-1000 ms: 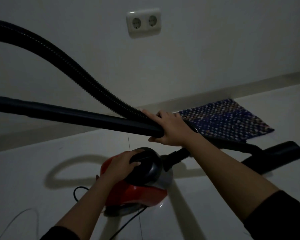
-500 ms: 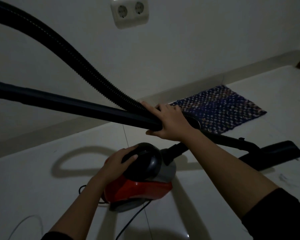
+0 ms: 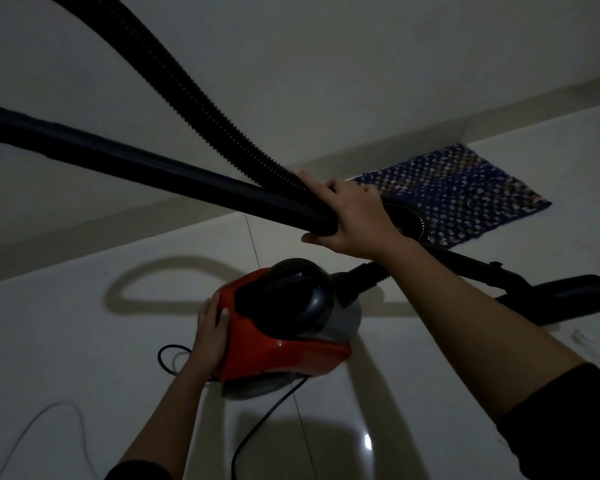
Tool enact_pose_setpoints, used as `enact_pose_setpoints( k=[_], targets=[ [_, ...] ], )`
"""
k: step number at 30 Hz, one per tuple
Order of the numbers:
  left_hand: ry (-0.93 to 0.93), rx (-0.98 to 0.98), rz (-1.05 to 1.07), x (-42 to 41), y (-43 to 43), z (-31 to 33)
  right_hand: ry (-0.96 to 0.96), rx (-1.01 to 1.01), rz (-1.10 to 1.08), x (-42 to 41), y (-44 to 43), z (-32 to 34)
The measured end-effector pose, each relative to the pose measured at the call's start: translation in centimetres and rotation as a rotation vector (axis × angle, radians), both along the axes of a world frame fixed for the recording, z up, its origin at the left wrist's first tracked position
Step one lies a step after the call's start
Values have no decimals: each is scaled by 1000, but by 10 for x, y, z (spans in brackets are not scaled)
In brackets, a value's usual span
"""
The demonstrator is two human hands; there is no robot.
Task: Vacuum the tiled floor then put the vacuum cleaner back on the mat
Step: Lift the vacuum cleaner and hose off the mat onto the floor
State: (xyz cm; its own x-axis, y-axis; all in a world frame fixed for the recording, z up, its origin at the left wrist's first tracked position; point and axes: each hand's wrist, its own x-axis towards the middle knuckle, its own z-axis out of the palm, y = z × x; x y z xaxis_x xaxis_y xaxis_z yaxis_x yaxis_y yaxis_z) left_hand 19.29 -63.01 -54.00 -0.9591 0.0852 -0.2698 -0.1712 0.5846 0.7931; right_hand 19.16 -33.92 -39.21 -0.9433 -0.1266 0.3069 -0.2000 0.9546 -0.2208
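In a dimly lit room, a person bends over a red and black vacuum on the white tiled floor; whether its base rests flat there cannot be told. The left grip grasps the rear end of the vacuum, thumb on the red shell and fingers curled out of sight behind it. The right grip is clenched round the black wand and the ribbed hose together, holding both above the machine.

The wand runs from the left edge of the view, through that grip, and on down to the right, where its flat nozzle lies on the floor. The hose comes down from the top of the view, loops just past the right grip and joins the front of the vacuum.

The blue patterned mat lies beyond the right grip, along the skirting at the foot of the pale wall. The vacuum is near the mat, apart from it, and nearer the person. A black cord trails from under the machine toward the bottom of the view, with a loop showing behind the left wrist. A thin white cable curves over the floor at lower left. A dark sleeve covers the right upper arm.
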Motion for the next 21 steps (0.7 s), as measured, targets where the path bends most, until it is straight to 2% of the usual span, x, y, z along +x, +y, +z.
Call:
enact_pose_setpoints(
  k=[5,9,12,21],
  targets=[
    [-93,184,63,4,-2,-1,24,0,-4,-3,0,-7],
    [-91,362,139,8,-1,-5,20,20,-6,-5,-1,-13],
    [-177,504,179,10,1,2,32,14,-2,-7,-2,-17],
    [-201,502,154,9,-9,-3,85,17,-4,-10,-6,-30]
  ],
)
